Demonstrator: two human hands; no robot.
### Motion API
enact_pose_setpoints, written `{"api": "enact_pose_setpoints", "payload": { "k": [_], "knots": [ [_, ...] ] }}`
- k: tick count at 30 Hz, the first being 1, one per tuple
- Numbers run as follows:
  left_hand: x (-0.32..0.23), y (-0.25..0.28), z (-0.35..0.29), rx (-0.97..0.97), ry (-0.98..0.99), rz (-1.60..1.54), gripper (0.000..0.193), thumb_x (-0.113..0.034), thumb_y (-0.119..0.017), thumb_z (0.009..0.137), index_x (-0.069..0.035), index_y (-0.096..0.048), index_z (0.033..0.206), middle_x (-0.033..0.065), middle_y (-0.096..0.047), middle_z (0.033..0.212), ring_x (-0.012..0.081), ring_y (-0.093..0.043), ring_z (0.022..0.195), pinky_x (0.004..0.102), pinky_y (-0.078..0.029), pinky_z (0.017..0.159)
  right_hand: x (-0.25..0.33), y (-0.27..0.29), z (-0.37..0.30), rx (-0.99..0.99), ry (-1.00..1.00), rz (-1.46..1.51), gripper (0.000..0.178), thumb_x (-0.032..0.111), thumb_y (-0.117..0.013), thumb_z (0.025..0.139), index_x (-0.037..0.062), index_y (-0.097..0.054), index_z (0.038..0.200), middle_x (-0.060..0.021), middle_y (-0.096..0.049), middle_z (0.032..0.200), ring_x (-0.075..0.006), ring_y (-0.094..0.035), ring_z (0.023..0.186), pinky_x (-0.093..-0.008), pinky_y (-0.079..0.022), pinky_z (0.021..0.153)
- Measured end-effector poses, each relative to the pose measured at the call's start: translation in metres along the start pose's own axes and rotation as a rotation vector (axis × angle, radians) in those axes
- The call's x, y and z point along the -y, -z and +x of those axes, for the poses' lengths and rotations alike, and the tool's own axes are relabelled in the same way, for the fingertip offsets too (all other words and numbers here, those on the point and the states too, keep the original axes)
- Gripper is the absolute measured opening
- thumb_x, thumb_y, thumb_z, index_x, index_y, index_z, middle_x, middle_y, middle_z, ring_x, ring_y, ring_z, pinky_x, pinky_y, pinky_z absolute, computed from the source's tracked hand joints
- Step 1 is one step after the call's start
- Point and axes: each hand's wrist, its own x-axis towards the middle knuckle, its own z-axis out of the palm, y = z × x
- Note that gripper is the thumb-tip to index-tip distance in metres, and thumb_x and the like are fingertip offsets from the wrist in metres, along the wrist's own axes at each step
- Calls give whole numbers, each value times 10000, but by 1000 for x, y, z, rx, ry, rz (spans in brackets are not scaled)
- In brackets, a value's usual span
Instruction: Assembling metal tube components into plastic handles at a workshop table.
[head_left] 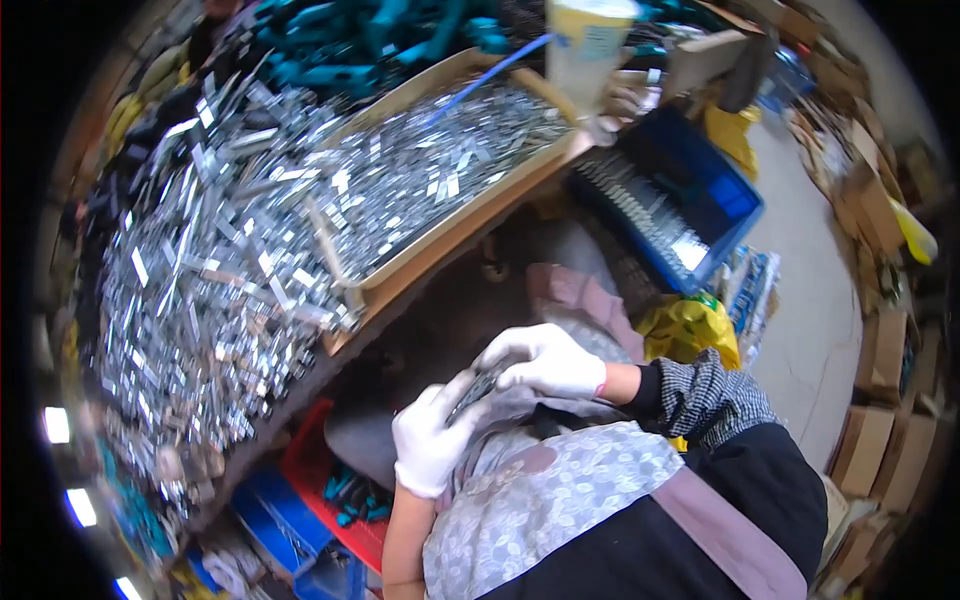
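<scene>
Both hands wear white gloves and meet over my lap, above a grey patterned apron point(560, 470). My left hand point(432, 435) is closed, its fingers round one end of some dark grey metallic pieces point(478, 390). At the other end, my right hand point(545, 362) curls its thumb and fingers round the same pieces. Blur and the gloves hide their exact kind and number. Beyond my hands, a shallow cardboard tray point(450, 225) on the workbench holds many small shiny metal strips. A large loose heap of metal strips point(200, 290) lies left of the tray.
Teal parts point(350, 45) are piled at the back. A cup point(590, 45) stands at the tray's far corner. To the right are a blue crate point(735, 215) with metal pieces, a yellow bag point(690, 335) and cardboard boxes point(865, 450). A red bin point(310, 450) sits low left.
</scene>
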Motion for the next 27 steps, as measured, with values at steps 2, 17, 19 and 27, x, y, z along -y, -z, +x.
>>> {"api": "enact_pose_setpoints", "payload": {
  "k": [2,17,19,27],
  "knots": [
    [-1,-10,-3,16,15,-8,320,-183,-813,776,-67,-744,1067,146,-700,850,318,-695,724,368,-546,663,3,15,-6,65,0,-60,314,64,-729,866,-9,-678,1167,-101,-692,1165,-181,-657,1054,-327,-520,962],
    [-1,-32,-1,35,167,5,264,-160,-758,803,-35,-733,1034,161,-724,919,325,-716,822,374,-560,743,-96,303,-49,-541,27,-1465,200,13,-622,741,81,-707,910,-163,-661,909,-384,-645,912,-469,-538,781],
    [-4,-33,-1,26,166,24,266,-159,-758,803,-38,-732,1038,160,-724,924,326,-715,823,376,-560,743,-104,305,-43,-557,4,-1507,195,3,-614,740,58,-687,912,-182,-655,921,-396,-642,919,-476,-535,786],
    [-1,-31,-5,-24,188,-17,274,-153,-763,798,-43,-730,1047,163,-719,914,328,-712,812,377,-558,736,-103,314,-38,-476,-248,-1575,104,99,-643,750,54,-691,831,-186,-680,885,-403,-666,871,-486,-548,759]
  ]
}}
